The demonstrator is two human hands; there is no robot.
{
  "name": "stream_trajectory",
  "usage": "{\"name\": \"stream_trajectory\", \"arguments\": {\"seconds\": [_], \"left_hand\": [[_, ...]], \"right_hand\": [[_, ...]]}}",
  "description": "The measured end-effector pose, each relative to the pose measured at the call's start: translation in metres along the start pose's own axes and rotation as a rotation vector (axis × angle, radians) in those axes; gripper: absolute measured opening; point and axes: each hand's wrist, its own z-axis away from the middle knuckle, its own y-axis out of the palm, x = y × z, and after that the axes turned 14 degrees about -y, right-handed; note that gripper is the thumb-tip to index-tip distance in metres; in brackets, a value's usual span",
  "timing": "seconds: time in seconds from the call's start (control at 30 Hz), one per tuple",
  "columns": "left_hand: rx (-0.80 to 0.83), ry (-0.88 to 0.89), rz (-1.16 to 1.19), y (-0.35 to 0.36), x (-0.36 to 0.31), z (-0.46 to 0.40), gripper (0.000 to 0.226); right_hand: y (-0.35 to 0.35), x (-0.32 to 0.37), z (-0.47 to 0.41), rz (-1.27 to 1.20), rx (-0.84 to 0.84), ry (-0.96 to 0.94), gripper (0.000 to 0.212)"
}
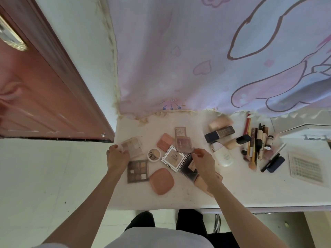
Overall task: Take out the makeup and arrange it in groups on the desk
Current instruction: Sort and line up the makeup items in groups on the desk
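head view: palettes and compacts grouped around the round compact (154,154), which I'll use as the landmark.
left hand (117,154): left of it, fingers curled onto the near-left corner of a pale eyeshadow palette (132,146); palette runs away up-right.
right hand (201,159): right of it, pinching the mauve palette's (184,144) corner.
in the way: white square compact (173,158) wedged between, dark eyeshadow palette (138,171) below.
further right: bottles (222,138), brushes and pencils (255,144) on the desk (232,192).

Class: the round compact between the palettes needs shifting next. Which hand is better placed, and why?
Probably left. The left hand holds a pale palette right beside the round compact; the right hand pinches the mauve palette farther off.
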Motion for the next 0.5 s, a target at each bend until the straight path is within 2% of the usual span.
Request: {"name": "stream_trajectory", "arguments": {"seconds": [0.1,0.27,0.37,0.5], "left_hand": [[-0.07,0.108,-0.121,0.003,-0.007,0.025,0.053],[-0.012,0.448,-0.229,0.04,-0.025,0.093,0.051],[-0.086,0.645,-0.281,0.075,-0.049,0.133,0.05],[-0.186,0.766,-0.387,0.122,-0.091,0.172,0.067]], "right_hand": [[-0.014,-0.006,0.001,0.131,0.111,-0.17,0.026],[-0.061,-0.01,-0.007,0.21,0.244,-0.438,0.036],[-0.107,-0.013,-0.021,0.294,0.261,-0.682,0.04],[-0.178,-0.023,-0.043,0.364,0.173,-0.897,0.042]]}}
